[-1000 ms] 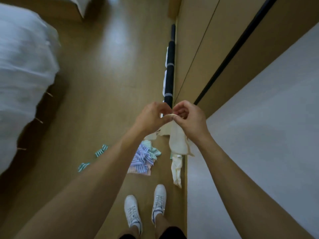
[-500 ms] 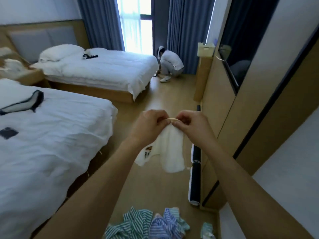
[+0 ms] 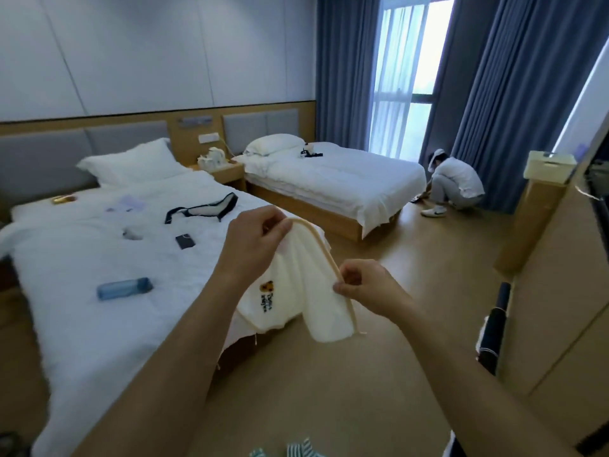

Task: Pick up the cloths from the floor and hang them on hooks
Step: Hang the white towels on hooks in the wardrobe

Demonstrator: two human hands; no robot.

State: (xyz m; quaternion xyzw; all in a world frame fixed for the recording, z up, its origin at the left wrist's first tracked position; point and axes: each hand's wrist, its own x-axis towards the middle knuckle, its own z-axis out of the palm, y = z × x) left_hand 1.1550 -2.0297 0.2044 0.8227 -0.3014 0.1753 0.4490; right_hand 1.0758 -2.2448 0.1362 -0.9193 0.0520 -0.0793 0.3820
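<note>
I hold a cream cloth (image 3: 296,291) with a tan edge band and a small printed bear, up in front of me at chest height. My left hand (image 3: 253,239) pinches the top of the band. My right hand (image 3: 362,288) pinches the same band lower down and to the right. The cloth hangs between them, folded over. Striped cloths (image 3: 296,451) lie on the wooden floor at the bottom edge of the view. No hook shows in this view.
A white bed (image 3: 99,275) stands close on my left, with a blue bottle (image 3: 125,288) and small items on it. A second bed (image 3: 329,183) stands farther back. A person (image 3: 454,183) crouches by the blue curtains. A wooden wall unit (image 3: 560,308) and a dark rolled mat (image 3: 494,328) line the right side.
My view rose from the floor to the room. Both hands lifted the cream cloth and drew apart along its band, the right hand now lower than the left.
</note>
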